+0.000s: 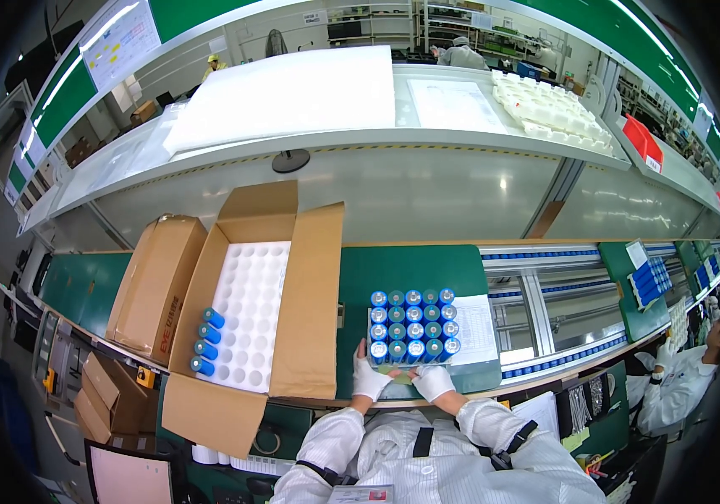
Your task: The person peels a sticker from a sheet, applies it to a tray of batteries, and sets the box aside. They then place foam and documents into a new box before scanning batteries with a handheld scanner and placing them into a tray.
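Observation:
A block of blue cylindrical battery cells [413, 328] stands upright in rows on a green board [410, 267], some tops pale and others dark green. At its near left corner, my left hand [370, 380], in a white glove with bare fingertips, grips the edge, one finger reaching up along the side. My right hand [434, 383], gloved the same way, holds the near edge further right. The fingers of both hands converge at the middle of that edge, partly hidden. A printed sheet [475, 330] lies beside and partly under the block.
Left of the board, an open carton [316, 311] contains a white holed foam tray [246, 336] with several blue cells along its left side. A closed carton [151, 281] stands farther left. Roller conveyor rails [536, 315] run rightward, toward another cell block [649, 281] and a co-worker [679, 378].

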Available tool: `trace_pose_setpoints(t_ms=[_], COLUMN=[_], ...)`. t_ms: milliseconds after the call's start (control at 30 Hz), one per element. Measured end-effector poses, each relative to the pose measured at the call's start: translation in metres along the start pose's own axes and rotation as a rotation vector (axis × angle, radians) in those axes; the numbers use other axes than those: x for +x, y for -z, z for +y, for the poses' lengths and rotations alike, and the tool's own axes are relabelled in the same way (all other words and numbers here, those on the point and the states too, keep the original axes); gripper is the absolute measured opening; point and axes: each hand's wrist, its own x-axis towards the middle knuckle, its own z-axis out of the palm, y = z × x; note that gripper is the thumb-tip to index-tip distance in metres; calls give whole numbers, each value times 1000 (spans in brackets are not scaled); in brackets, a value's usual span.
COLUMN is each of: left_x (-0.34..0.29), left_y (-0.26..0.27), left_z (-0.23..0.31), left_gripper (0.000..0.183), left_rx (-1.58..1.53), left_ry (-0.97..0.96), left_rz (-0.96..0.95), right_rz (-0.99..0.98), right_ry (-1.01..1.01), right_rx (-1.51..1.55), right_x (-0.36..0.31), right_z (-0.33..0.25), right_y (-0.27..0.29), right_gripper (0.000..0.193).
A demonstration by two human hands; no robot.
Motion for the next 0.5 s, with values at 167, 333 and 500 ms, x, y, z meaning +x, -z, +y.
trace_pose_setpoints(t_ms=[167, 333, 500], left_x=[2, 4, 5], left_y=[-2, -9, -10], left_z=[-10, -17, -17], left_gripper=[127, 124, 121], left_rx=[33, 55, 59], left_ry=[-39, -25, 2], left_rz=[-5, 33, 27], right_rz=[47, 56, 64], right_ry=[54, 29, 15], right_rx=[-59, -81, -78], right_x=[7, 10, 9], right_z=[4, 2, 3], right_y=[-4, -3, -1], right_gripper=[25, 25, 26])
